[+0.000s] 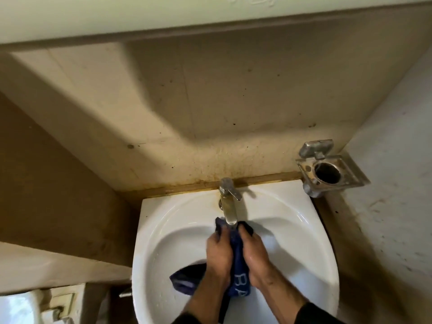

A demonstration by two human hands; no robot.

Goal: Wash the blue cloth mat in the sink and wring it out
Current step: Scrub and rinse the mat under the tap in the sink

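Right now I see both hands low in the centre of the frame, over the white sink (163, 230). My left hand (218, 251) has its fingers curled round the blue mat (236, 260), and my right hand (253, 256) grips the same bunched cloth from the other side, fingertips up near the spout. The mat is squeezed into a thick twist between the two palms, just under the tap (229, 202); its upper end pokes out above my fingers, touching the spout tip. A loose dark flap hangs out to the lower left of my left wrist, down in the basin, and white letters show on the part below my right palm. I cannot tell whether water is running. At the right edge of the frame, a metal holder (327, 169) is fixed to the wall, beside the sink's back corner
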